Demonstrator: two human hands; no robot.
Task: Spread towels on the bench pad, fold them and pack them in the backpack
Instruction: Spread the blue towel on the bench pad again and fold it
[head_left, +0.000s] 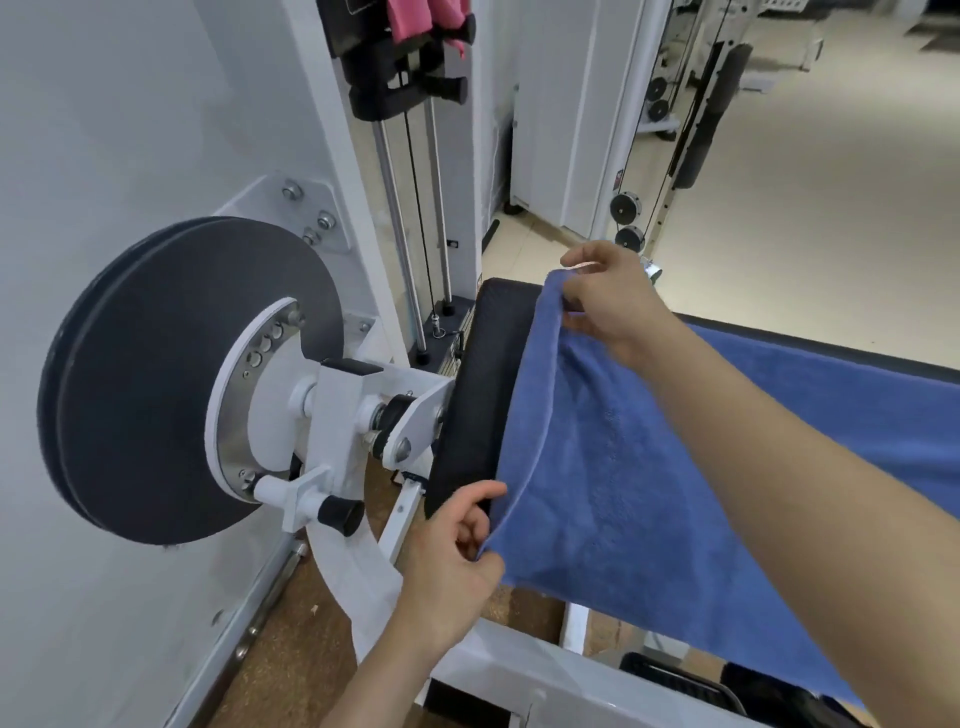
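Cam disc at 9 o'clock, bolts and knob sticking out beside the pad. Left hand at 6 o'clock pinches the towel's near corner. Right hand at 12 o'clock pinches the far corner, fingers closed on the hem. Towel lies along the pad, running off to 3 o'clock, near edge hanging off the side.

Risks: the edge between the hands sags, so uneven pull likely skews it. The overhang could drag the towel off the pad once corners are released. Left corner sits close to the bracket hardware, snag possible. Backpack not in view.
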